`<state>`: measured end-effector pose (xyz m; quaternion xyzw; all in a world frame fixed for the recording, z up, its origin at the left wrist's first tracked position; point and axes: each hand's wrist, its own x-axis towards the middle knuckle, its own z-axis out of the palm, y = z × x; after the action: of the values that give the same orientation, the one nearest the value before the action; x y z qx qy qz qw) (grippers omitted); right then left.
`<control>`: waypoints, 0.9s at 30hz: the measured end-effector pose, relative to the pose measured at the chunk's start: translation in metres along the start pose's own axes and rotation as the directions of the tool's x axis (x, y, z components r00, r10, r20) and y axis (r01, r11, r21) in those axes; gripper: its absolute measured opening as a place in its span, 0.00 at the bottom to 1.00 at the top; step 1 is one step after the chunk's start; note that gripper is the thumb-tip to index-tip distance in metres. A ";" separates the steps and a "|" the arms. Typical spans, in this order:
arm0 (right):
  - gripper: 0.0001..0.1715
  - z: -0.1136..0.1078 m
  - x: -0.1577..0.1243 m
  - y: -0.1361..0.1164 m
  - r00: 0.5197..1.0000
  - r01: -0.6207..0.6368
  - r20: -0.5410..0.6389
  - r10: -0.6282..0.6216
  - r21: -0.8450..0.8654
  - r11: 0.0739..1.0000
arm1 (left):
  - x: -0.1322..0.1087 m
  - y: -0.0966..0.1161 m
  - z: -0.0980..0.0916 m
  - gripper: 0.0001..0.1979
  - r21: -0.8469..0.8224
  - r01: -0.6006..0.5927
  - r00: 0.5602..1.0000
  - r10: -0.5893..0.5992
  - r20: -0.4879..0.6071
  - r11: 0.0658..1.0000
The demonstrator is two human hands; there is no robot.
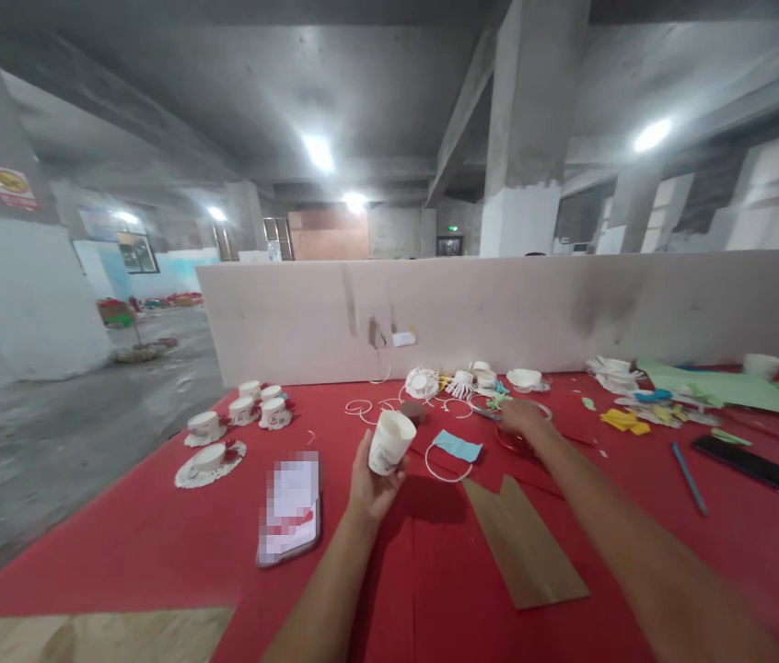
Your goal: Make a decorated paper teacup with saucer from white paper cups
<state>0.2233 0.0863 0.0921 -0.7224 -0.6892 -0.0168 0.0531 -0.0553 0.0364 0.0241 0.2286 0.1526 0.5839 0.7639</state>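
Left hand (370, 488): closed around white, tapered paper cup (389, 444) with faint side print.
Cup position: raised above red-covered tabletop (120, 543), tilted, mouth upward and rightward.
Right hand (522, 422): curled downward at red-handled scissors (487, 414); cannot tell whether gripping.
Between hands: light-blue rectangular piece (459, 447), touching thin white ring (448, 479).
Near side: notched brown cardboard strip (528, 548), lying flat.
Left of cup: pale-screened phone (291, 511); beyond, small white cups with red trim (274, 413).
Far edge: upright cream panel (279, 322).
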 end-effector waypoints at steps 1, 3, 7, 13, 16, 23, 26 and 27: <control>0.19 0.001 -0.003 -0.008 0.998 0.068 0.004 -0.068 0.003 0.998 | 0.000 0.000 -0.001 0.16 -0.006 -0.004 1.000 0.004 -0.005 1.000; 0.19 0.009 -0.014 -0.028 0.971 0.235 0.027 -0.236 0.022 0.972 | 0.001 0.001 -0.001 0.15 -0.023 -0.018 1.000 0.018 -0.024 1.000; 0.14 0.036 -0.045 -0.070 0.887 0.440 0.171 -0.429 -0.029 0.898 | 0.001 0.002 -0.001 0.15 -0.046 -0.050 0.997 0.047 -0.056 0.998; 0.14 0.048 -0.070 -0.094 0.880 0.465 0.166 -0.445 -0.115 0.878 | 0.000 0.000 -0.001 0.15 -0.036 -0.066 0.998 0.065 -0.027 0.997; 0.12 0.022 -0.052 -0.090 0.902 0.430 0.089 -0.422 -0.124 0.894 | 0.003 -0.001 -0.001 0.15 -0.011 -0.061 0.997 0.061 -0.038 0.998; 0.15 -0.051 0.024 -0.051 0.973 0.124 -0.189 -0.130 -0.044 0.991 | 0.005 -0.006 0.000 0.17 0.086 -0.034 0.999 0.033 0.007 0.996; 0.17 -0.038 0.016 -0.054 0.961 0.127 -0.253 -0.108 0.059 0.990 | 0.005 -0.010 0.002 0.19 0.168 0.000 1.000 -0.002 0.010 0.986; 0.19 -0.029 0.008 -0.060 0.957 0.155 -0.263 -0.126 0.091 0.984 | 0.006 -0.012 0.003 0.20 0.196 0.021 1.000 -0.024 0.011 0.980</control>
<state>0.1656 0.0936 0.1244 -0.6593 -0.7261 -0.0753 0.1802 -0.0429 0.0390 0.0203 0.3049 0.2068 0.5560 0.7451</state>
